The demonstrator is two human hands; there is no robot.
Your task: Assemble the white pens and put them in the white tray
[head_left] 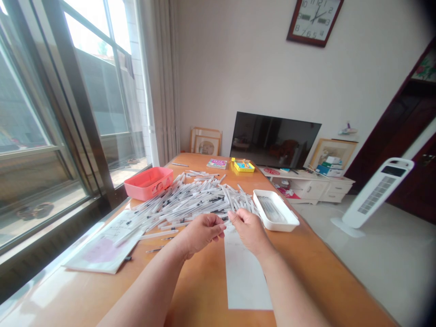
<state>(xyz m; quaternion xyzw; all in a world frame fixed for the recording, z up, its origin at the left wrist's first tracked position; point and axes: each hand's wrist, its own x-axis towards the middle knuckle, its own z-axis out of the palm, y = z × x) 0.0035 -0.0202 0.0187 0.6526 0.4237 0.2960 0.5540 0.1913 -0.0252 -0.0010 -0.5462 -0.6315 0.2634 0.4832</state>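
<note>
My left hand [203, 232] and my right hand [249, 229] face each other just in front of a heap of white and translucent pens [190, 200], many with black ends. Both hands have thumb and fingers pinched together, the fingertips nearly meeting. Whatever lies between them is too small or hidden to name. Beneath my right hand is a sheet of white paper [247, 281]. A white open box [286, 223] with several slim pens or refills in it stands close by on the right. Thin dark-tipped pieces [156, 249] lie left of my left hand.
At the heap's left stands a red plastic basket [150, 181]. A paper booklet [102, 250] lies at the table's left, partly under pens. Farther back are a pink book [217, 164] and a yellow box [244, 166]. A white tower fan [378, 195] stands right of the table.
</note>
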